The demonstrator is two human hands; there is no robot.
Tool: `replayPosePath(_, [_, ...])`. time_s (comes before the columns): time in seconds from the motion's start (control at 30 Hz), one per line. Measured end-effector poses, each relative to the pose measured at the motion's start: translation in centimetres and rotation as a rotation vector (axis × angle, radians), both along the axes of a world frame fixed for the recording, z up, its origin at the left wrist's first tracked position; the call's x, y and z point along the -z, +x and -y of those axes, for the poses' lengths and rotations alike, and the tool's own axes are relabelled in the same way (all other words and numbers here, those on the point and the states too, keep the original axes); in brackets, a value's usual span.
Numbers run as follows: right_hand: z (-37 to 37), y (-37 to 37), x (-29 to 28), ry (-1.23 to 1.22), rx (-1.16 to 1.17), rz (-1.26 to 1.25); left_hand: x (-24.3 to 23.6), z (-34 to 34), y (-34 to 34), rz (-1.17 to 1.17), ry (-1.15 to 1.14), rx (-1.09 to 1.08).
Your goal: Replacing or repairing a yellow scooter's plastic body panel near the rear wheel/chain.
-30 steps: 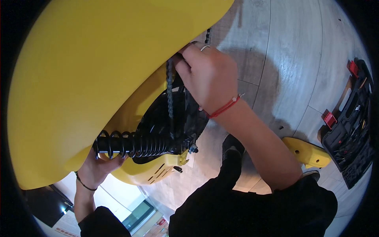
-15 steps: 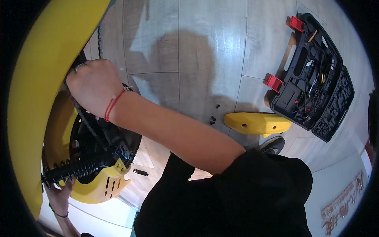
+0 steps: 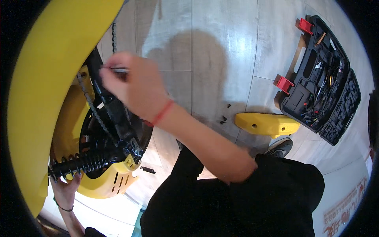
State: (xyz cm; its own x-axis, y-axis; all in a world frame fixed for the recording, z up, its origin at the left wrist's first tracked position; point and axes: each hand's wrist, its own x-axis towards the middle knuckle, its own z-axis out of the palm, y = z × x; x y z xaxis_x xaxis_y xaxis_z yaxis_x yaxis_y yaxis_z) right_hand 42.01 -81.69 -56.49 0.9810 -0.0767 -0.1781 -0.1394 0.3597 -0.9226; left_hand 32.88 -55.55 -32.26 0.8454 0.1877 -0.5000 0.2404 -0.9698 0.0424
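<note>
A vehicle with yellow bodywork [image 3: 43, 79] fills the left side. On it are a black coil-spring shock absorber [image 3: 81, 165], a dark chain [image 3: 94, 107], a black arm [image 3: 114, 112] and a slotted yellow guard [image 3: 114, 181]. My left hand [image 3: 65, 189] grips the shock absorber's left end from below; its fingers partly vanish behind the spring. Blurred by motion, my right hand [image 3: 136, 81] hovers over the black arm near the chain. Its fingers are curled in a pinch, and a thin silvery thing shows among them, too smeared to name.
An open black tool case [image 3: 312, 79] with red latches lies at the right, tools and cables inside. Before my shoe [image 3: 279, 147] rests a yellow part with two holes [image 3: 264, 124]. Several small dark screws [image 3: 224, 117] and a small black piece [image 3: 148, 170] lie on the floor.
My right hand has pulled away from the chain, moving right and uncovering the black arm. My left hand keeps its place on the shock absorber. The whole view has shifted slightly.
</note>
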Motion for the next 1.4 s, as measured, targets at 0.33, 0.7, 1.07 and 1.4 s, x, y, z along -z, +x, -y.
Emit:
replayPosePath(0.33, [14.7, -14.3, 11.9, -0.319, 0.056, -0.591, -0.7, 0.6, 1.1, -0.138, 0.028, -0.219])
replayPosePath(0.7, [21.5, -19.2, 12.1, -0.768, -0.335, -0.354, -0.9, -0.9, 1.0, -0.117, -0.062, -0.232])
replayPosePath(1.07, [19.8, -18.8, 16.0, -1.198, -0.517, 0.308, 0.7, -2.5, 0.0, 0.067, -0.308, -0.342])
replayPosePath(1.4, [18.9, -17.2, 16.5, -1.229, -0.642, 0.399, 1.7, -3.3, -1.3, 0.238, -0.290, -0.217])
